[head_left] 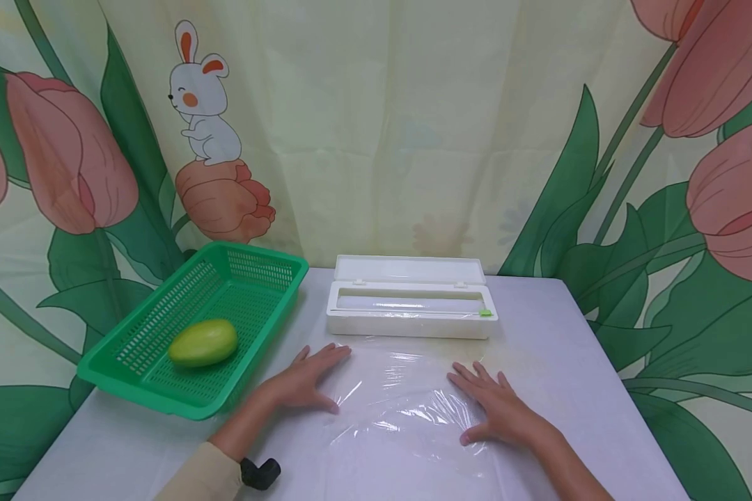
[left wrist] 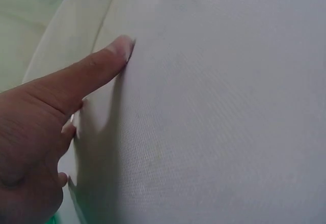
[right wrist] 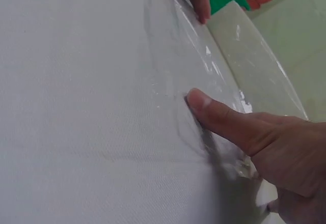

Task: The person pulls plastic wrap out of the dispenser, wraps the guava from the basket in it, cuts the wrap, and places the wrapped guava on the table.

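Observation:
A sheet of clear plastic wrap (head_left: 407, 410) lies creased on the table, running out from the front of a white cling film dispenser (head_left: 407, 328). The dispenser's lid is raised, and a roll of film (head_left: 407, 304) shows inside it. My left hand (head_left: 303, 381) lies at the sheet's left edge, fingers spread. Along the right edge my right hand (head_left: 495, 407) rests with fingers apart, its thumb on the film. In the right wrist view, the thumb (right wrist: 204, 104) touches the wrinkled film. The left wrist view has the left thumb (left wrist: 114, 51) pointing over the white cloth.
A green plastic basket (head_left: 269, 313) stands at the left of the table, holding a yellow-green melon (head_left: 203, 343). On the dispenser's right end sits a small green slider (head_left: 485, 312). Behind the white-covered table (head_left: 551, 334) hangs a tulip-print curtain (head_left: 382, 139).

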A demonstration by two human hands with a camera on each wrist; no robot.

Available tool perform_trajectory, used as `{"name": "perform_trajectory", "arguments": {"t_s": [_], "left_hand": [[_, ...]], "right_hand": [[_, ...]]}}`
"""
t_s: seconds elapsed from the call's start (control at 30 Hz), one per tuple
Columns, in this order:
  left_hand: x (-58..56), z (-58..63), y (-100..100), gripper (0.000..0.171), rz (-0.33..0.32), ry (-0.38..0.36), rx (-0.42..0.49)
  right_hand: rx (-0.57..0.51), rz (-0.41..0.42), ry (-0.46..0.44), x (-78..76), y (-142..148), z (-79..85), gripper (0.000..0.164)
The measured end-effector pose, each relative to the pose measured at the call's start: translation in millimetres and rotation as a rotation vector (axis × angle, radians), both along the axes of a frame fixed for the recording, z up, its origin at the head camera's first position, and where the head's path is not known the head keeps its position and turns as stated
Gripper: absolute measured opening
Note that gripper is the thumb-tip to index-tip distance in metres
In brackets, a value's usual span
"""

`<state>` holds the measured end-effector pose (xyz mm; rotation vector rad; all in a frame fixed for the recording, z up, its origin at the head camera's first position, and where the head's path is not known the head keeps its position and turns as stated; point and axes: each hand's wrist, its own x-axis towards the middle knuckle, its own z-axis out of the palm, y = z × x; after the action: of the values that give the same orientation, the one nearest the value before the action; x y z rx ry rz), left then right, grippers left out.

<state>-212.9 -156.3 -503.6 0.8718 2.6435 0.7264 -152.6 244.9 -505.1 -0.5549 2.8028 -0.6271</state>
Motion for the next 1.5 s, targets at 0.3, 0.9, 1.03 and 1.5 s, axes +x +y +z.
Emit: {"name": "perform_trajectory", "arguments": {"t_s": [0.3, 0.9, 1.03, 1.5], "left_hand": [[-3.3, -2.3, -5.6, 0.104, -0.001, -0.018, 0.012], [-5.6, -0.2, -6.8, 0.084, -0.009, 0.002, 0.16], [-6.7, 4.3, -2.7, 0.074, 0.024, 0.008, 0.218], [-17.3, 11.2, 27.9, 0.059, -0.021, -0.063, 0.38]], "right_hand": [[0.002, 0.052, -0.027, -4.9, 6.5, 4.1, 0.117], [-0.108, 0.028, 0.008, -0.7, 19.8, 11.5, 0.106], [-0.129, -0.028, 0.021, -3.6, 18.5, 18.2, 0.093], [-0.296, -0.154, 0.168, -24.8, 2.4, 14.9, 0.057]]}}
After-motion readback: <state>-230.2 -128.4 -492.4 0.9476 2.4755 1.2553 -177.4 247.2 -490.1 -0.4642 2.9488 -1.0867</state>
